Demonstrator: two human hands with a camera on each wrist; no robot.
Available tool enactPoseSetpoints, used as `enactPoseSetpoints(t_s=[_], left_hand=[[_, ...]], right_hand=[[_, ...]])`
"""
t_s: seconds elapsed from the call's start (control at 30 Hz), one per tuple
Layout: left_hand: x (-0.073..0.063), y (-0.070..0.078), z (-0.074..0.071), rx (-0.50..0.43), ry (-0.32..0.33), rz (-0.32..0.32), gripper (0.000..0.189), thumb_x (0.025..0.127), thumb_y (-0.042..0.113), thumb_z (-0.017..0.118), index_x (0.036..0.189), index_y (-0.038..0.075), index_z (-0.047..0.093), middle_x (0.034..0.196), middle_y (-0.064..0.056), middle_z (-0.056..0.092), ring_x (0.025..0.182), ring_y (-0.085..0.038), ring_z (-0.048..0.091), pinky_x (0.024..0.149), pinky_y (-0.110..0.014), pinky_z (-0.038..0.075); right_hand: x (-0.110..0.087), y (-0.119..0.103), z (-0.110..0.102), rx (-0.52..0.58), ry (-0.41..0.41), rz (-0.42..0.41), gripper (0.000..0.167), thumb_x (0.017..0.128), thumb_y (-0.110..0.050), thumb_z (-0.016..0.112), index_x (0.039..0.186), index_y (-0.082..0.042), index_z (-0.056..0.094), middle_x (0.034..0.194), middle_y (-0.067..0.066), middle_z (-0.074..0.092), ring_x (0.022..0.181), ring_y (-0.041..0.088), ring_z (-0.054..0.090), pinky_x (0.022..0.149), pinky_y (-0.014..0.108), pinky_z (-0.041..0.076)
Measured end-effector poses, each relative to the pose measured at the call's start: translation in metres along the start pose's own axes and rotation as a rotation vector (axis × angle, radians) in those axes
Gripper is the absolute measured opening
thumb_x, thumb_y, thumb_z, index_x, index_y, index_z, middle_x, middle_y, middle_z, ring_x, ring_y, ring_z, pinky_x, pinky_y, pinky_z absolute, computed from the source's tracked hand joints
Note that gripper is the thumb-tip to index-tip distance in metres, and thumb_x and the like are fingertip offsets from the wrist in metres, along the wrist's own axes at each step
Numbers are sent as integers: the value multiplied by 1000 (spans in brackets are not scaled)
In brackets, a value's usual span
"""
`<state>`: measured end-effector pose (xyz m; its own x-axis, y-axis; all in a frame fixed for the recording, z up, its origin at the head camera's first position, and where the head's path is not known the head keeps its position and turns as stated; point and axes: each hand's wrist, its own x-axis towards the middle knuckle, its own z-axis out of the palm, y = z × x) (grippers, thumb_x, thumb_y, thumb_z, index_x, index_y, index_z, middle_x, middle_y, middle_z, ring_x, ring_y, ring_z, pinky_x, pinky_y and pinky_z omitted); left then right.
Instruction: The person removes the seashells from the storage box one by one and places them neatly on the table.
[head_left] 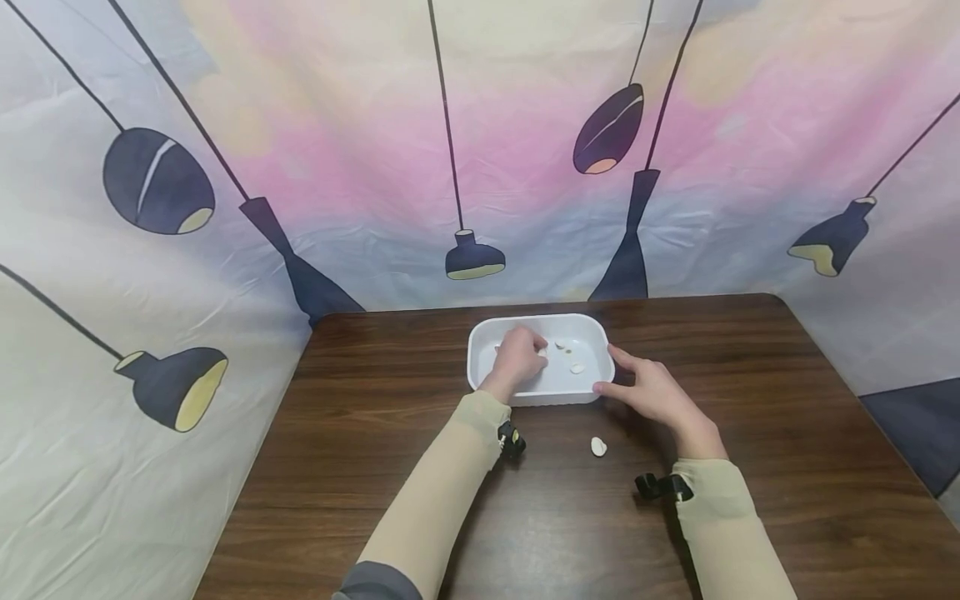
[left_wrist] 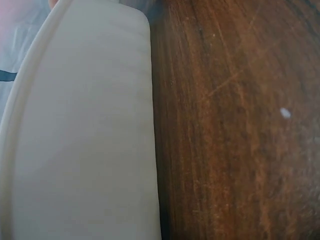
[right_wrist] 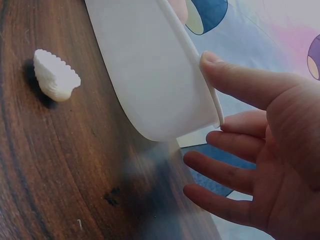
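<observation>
A white plastic tray (head_left: 551,400) stands near the table's far edge, with several small shells and bits inside, among them a white seashell (head_left: 577,367). My left hand (head_left: 516,358) reaches over the tray's near rim, thumb and fingers together around a small whitish seashell (head_left: 543,353), mostly hidden by the fingers. At the tray's right end my right hand (head_left: 656,390) pinches the rim; in the right wrist view the thumb (right_wrist: 235,80) presses the near side while the index finger lies behind the corner. Another ribbed white seashell (right_wrist: 56,76) lies on the table before the tray.
The brown wooden table (head_left: 540,517) reaches back to a hanging cloth (head_left: 375,150) printed with lamps. In the left wrist view, the tray's outer wall (left_wrist: 85,125) fills the left side, hiding the left hand's fingers.
</observation>
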<state>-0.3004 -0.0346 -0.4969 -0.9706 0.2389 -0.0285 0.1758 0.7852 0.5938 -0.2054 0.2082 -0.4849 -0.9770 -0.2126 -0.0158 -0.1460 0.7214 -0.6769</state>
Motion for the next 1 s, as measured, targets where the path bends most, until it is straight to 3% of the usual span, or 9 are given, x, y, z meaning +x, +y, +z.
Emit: enactPoseSetpoints(t_s=[0.17, 0.53, 0.87, 1.0], left_hand=[[0, 0, 2, 25, -1, 12, 34, 88, 3, 80, 122, 6, 80, 123, -8, 76, 121, -26, 66, 115, -72, 35], [-1, 0, 2, 55, -3, 10, 32, 89, 6, 81, 121, 5, 81, 124, -8, 76, 122, -27, 65, 114, -59, 43], [-1, -2, 4, 52, 1, 13, 29, 90, 7, 82, 119, 6, 81, 120, -7, 76, 119, -27, 66, 116, -61, 40], [-1, -2, 4, 61, 2, 20, 28, 90, 8, 83, 118, 7, 82, 118, -7, 77, 117, -26, 66, 114, -55, 44]], right_hand=[[0, -1, -1, 1, -2, 2, 90, 96, -47, 78, 162, 0, 40, 157, 28, 49, 143, 48, 49, 114, 65, 39], [0, 0, 0, -1, 1, -2, 90, 96, -48, 79, 162, 1, 40, 158, 28, 48, 144, 48, 48, 114, 65, 39], [1, 2, 2, 1, -1, 10, 91, 96, -49, 78, 163, -1, 40, 159, 27, 47, 144, 49, 48, 114, 66, 39], [1, 3, 2, 6, -4, 12, 92, 95, -50, 79, 163, -2, 39, 160, 26, 46, 145, 47, 47, 115, 65, 38]])
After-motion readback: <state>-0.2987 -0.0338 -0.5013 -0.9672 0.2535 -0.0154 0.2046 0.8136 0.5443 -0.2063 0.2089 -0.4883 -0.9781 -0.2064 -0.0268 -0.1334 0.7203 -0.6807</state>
